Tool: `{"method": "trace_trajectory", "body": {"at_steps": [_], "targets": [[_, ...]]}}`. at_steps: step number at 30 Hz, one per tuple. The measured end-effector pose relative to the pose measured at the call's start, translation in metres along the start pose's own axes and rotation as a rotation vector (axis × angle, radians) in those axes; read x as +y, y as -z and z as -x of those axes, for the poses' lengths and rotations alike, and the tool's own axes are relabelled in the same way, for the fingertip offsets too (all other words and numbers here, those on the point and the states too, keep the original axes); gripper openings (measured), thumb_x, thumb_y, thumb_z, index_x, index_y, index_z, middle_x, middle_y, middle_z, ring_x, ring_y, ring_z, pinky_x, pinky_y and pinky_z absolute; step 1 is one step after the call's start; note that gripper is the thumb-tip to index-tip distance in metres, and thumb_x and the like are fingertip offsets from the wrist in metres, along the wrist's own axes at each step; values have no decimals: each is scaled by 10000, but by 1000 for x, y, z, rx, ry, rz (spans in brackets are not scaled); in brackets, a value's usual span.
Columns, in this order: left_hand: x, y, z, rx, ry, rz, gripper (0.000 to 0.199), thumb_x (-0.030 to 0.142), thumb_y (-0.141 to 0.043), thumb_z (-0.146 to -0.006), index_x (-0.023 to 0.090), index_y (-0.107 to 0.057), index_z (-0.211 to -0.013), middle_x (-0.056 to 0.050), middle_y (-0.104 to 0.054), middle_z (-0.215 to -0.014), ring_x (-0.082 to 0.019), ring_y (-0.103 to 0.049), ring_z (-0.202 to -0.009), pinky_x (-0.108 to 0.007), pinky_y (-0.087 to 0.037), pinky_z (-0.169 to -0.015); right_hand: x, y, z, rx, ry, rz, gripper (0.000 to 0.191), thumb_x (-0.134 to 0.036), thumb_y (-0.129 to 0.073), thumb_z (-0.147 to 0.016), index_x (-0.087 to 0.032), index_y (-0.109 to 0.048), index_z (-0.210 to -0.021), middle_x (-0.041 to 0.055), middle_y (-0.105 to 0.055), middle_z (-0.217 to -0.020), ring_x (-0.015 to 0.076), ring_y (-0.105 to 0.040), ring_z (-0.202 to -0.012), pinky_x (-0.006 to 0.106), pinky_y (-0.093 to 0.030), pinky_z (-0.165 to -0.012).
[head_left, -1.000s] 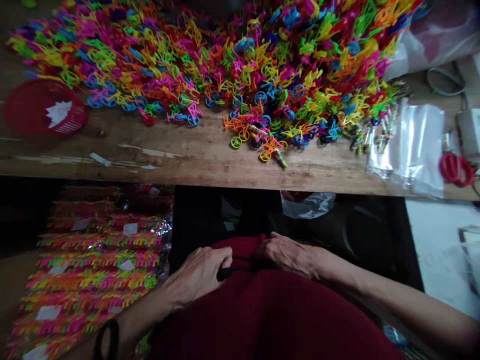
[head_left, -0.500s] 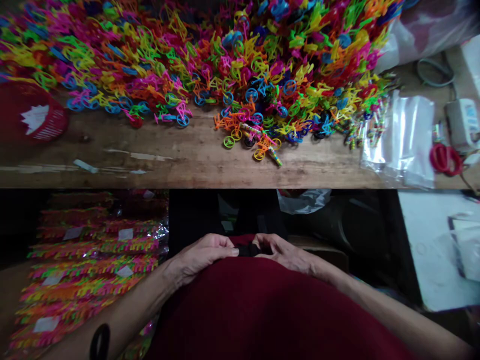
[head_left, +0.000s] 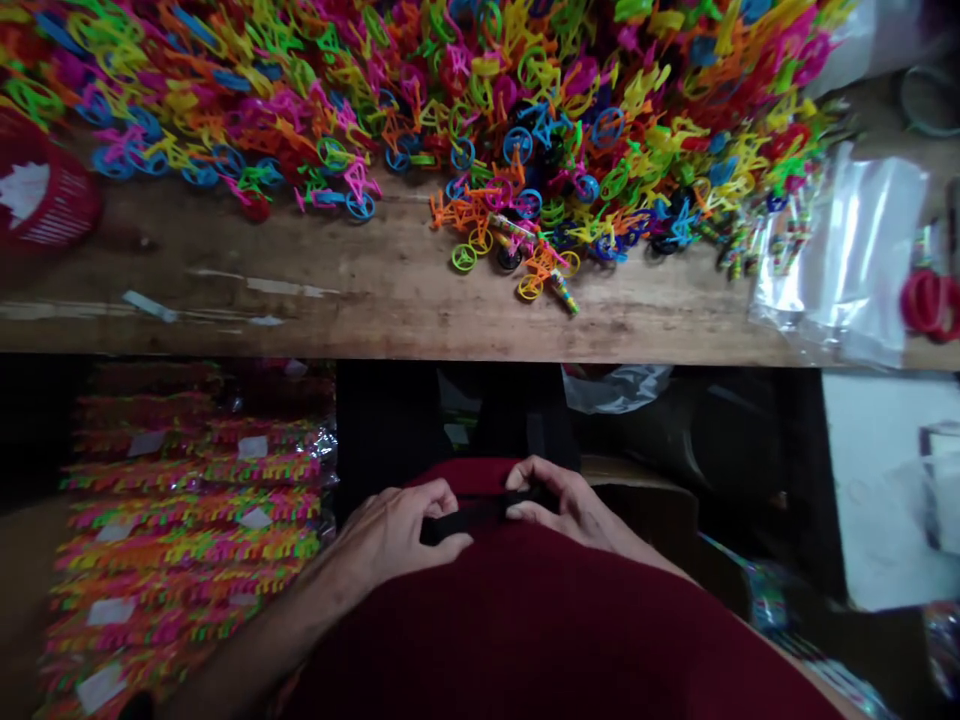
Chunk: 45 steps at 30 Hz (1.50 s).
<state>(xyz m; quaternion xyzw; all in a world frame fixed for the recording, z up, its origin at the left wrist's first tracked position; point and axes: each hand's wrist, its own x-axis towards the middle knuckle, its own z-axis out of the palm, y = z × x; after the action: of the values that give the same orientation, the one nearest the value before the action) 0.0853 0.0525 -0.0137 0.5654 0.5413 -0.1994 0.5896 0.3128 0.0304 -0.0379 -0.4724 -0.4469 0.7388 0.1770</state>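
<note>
Hands: your left hand (head_left: 394,535) and right hand (head_left: 566,505) are both pinching a thin black strap (head_left: 480,512) at your dark red garment's (head_left: 525,620) front | Progress: strap looks unfastened | Bench: heaped neon plastic toy bicycles (head_left: 465,110) are lying untouched along the wooden workbench's (head_left: 375,300) far edge.

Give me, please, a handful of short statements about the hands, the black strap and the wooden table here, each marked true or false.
1. Both hands hold a black strap in front of the dark red garment. True: the left hand and the right hand each pinch an end.
2. The right hand rests on the wooden table. False: it is below the table edge, at the lap.
3. A heap of colourful toy bicycles covers the far part of the table. True.
4. The red basket sits at the table's right end. False: it is at the left end.
5. Clear plastic bags lie on the right. True.
</note>
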Motion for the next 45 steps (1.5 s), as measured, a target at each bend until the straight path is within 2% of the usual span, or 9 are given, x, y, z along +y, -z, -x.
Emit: {"method": "trace_trajectory", "body": {"at_steps": [7,14,17,22,27,31,35,41,45], "targets": [[-32,2,28,-112,40,311,375,524,-525,-775,154,-576,-805,19,-471,-689,-101,-394,-638,-188,-278,-548,3,7,-2,-144,-89,219,322,-403,-550,-870,-167,-528,-1088,31,-557,-879,143,-525,-738,242,-418,-654],[-44,-2,25,-118,116,799,420,517,-635,-706,123,-496,-752,31,-433,-612,-63,-327,-518,-180,-215,-468,-11,3,-22,-221,110,818,262,-356,-543,-864,-173,-519,-1051,21,-540,-754,171,-488,-718,362,-373,-807],[-45,-2,21,-167,104,1077,390,444,-701,-682,109,-516,-758,3,-503,-674,-67,-410,-557,-173,-299,-501,-23,0,-40,-276,296,1100,198,-257,-470,-904,-210,-541,-1082,67,-549,-930,211,-475,-872,432,-323,-878],[-54,-9,21,-125,30,1279,330,340,-718,-711,81,-567,-850,-34,-554,-783,-79,-489,-677,-175,-384,-634,-27,-8,-68,-587,354,693,137,-279,-542,-882,-189,-601,-967,37,-553,-1015,181,-487,-994,404,-286,-998],[-58,-20,23,-100,-20,1306,362,389,-701,-715,85,-548,-839,-36,-547,-765,-89,-486,-651,-188,-376,-604,-27,-26,-74,-680,12,121,388,-475,-555,-840,-104,-609,-936,75,-600,-941,194,-572,-851,270,-476,-717],[-53,-23,27,34,-23,1059,414,491,-629,-733,102,-537,-838,1,-493,-696,-73,-406,-573,-175,-298,-511,-21,-35,-68,-543,65,342,279,-349,-526,-866,-151,-630,-1035,48,-625,-950,197,-577,-903,313,-429,-891],[-57,-29,36,109,-108,761,323,439,-514,-816,141,-527,-940,-12,-553,-795,-110,-495,-687,-185,-344,-578,-7,-37,-67,-496,139,534,295,-299,-491,-879,-245,-589,-1151,37,-591,-1111,242,-515,-1090,475,-140,-1104],[-73,-54,41,336,-30,679,336,426,-555,-762,153,-509,-953,-18,-611,-785,-144,-559,-725,-213,-385,-628,1,-39,-72,-425,219,445,357,-429,-465,-876,-198,-610,-1106,66,-611,-1065,235,-557,-1014,413,-379,-964],[-74,-64,41,490,4,668,337,410,-509,-772,166,-543,-1002,-46,-633,-917,-175,-584,-874,-247,-420,-762,-8,-41,-73,-478,152,402,496,-467,-538,-827,-196,-513,-1242,64,-601,-1104,218,-559,-1026,365,-409,-942]]}}
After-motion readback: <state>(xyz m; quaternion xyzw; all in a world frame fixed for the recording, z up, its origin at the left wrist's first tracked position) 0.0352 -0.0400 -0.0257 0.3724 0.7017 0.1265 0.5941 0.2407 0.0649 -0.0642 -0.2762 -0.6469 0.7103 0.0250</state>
